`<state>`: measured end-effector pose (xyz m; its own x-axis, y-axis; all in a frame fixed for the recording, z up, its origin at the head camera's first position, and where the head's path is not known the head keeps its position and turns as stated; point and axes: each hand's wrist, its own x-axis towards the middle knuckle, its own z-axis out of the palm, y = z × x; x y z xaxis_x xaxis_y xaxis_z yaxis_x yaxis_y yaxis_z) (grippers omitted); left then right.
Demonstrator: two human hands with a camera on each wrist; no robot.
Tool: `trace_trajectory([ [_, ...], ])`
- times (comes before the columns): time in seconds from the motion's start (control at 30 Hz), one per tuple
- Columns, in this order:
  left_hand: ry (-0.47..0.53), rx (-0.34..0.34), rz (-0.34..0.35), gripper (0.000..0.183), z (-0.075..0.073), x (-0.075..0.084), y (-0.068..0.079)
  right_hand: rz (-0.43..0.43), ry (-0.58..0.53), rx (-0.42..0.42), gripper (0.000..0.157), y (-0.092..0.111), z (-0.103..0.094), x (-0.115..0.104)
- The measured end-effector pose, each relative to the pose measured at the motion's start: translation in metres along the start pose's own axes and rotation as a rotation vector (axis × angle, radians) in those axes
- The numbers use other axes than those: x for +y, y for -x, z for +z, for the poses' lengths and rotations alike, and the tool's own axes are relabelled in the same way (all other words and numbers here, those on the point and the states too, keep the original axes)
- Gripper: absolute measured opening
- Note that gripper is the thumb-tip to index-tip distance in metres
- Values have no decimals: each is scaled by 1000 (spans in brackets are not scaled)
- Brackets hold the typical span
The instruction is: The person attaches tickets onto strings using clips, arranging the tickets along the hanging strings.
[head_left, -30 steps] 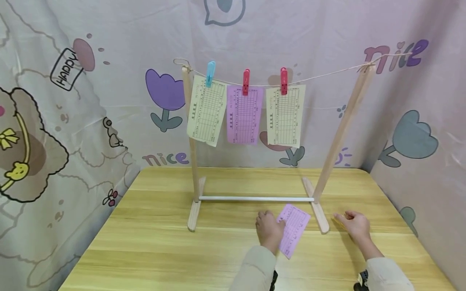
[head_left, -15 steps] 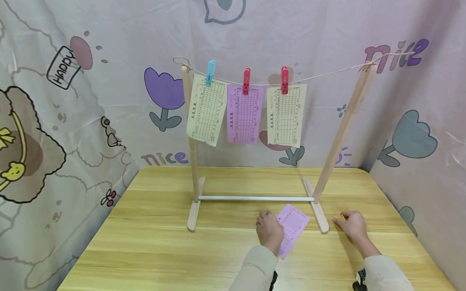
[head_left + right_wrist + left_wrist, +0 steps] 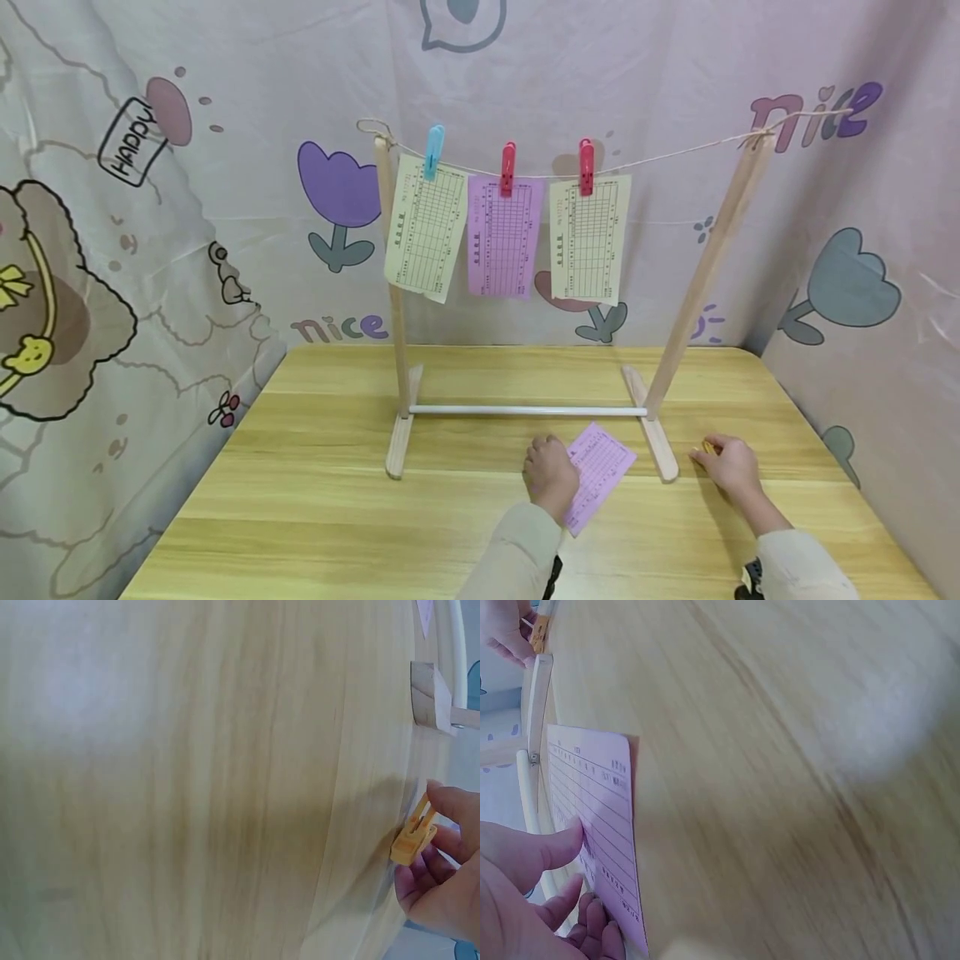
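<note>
A purple printed paper slip (image 3: 600,475) lies slantwise low over the table, in front of the stand. My left hand (image 3: 551,475) pinches its left edge; in the left wrist view the thumb (image 3: 559,847) presses the slip's printed face (image 3: 600,802). To the right of the stand's right foot, my right hand (image 3: 731,467) holds a yellow clothespin (image 3: 411,838) between thumb and fingers. Three slips hang from a string: a pale yellow slip (image 3: 427,229) under a blue clothespin (image 3: 433,154), a purple slip (image 3: 505,237) and another pale yellow slip (image 3: 588,242) under red clothespins.
A wooden stand has a left post (image 3: 397,333), a right post (image 3: 697,292) and a white crossbar (image 3: 525,411) low between them. String (image 3: 682,152) sags between the post tops. Behind the wooden table (image 3: 315,500) hangs a patterned curtain (image 3: 247,100).
My left hand has shifted slightly left, and the purple slip has come with it, turning a little. My right fingers have changed their hold on the yellow clothespin, which stays beside the right foot.
</note>
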<state>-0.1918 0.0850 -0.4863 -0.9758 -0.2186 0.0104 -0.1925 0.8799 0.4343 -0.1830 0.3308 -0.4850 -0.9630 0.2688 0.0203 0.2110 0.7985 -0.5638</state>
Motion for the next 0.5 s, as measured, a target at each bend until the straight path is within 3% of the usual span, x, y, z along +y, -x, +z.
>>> trace_trajectory([
  [0.37,-14,-18,2,34,0,0,-3,15,9,-6,47,2,-2,-1],
  [0.5,22,-39,13,42,-2,-2,-4,-6,5,-2,46,2,-2,0],
])
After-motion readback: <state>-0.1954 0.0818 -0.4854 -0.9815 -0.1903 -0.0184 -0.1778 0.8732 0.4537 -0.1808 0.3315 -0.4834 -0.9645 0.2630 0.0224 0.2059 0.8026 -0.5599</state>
